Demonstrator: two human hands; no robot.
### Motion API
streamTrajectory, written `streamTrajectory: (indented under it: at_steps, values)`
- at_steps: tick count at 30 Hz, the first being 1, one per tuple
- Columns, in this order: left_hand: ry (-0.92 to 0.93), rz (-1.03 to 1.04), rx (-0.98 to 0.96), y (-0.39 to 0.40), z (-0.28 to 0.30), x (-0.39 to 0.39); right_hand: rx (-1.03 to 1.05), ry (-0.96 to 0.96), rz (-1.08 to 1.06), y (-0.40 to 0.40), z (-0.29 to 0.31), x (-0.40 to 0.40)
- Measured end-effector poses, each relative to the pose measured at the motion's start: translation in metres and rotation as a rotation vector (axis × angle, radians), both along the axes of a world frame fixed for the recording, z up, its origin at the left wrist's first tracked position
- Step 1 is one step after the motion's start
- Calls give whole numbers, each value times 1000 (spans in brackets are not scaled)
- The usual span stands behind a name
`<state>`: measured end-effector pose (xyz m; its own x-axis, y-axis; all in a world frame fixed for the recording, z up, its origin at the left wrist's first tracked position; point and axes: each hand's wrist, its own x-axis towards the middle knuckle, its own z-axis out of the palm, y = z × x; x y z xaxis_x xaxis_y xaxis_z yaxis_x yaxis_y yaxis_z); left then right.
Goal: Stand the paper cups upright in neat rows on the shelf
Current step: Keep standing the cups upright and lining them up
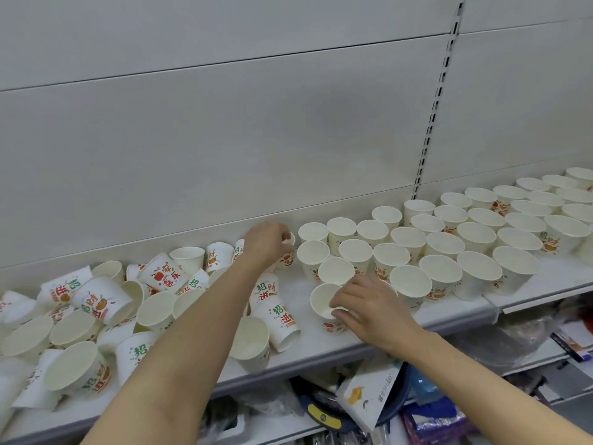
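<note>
Fingers [345, 311] gripping upright cup [324, 303], white shelf [321, 345], grey slotted back panel [224, 139]

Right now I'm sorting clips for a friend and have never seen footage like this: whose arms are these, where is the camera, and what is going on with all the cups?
There is no machine here. The single picture comes from a camera worn on a person's head, looking forward and down, so the two bare arms reaching in from below are that person's own. The left hand grips a cup near the back of the white shelf. The right hand holds the rim of an upright cup near the front edge. To the right stand upright cups in rows, mouths up. To the left lies a jumbled heap of tipped cups waiting to be stood up. Below the shelf, packaged goods show on a lower level.
</note>
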<state>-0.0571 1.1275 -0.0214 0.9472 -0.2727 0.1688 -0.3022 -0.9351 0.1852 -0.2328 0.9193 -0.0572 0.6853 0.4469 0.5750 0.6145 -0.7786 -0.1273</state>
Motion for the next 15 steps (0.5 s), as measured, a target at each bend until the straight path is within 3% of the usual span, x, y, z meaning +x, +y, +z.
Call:
streamTrajectory:
  at_steps: [3,8,10,15]
  values:
    - [8,26,-98,23,17,-4,22,-35,-2,4,2,3]
    - [93,83,21,67,17,-10,3,-27,31,35,16,15]
    - [152,45,-18,69,9,-14,-39,22,38,53,20,22]
    - [-63,89,-87,78,18,-22,-55,242,-52,81,31,46]
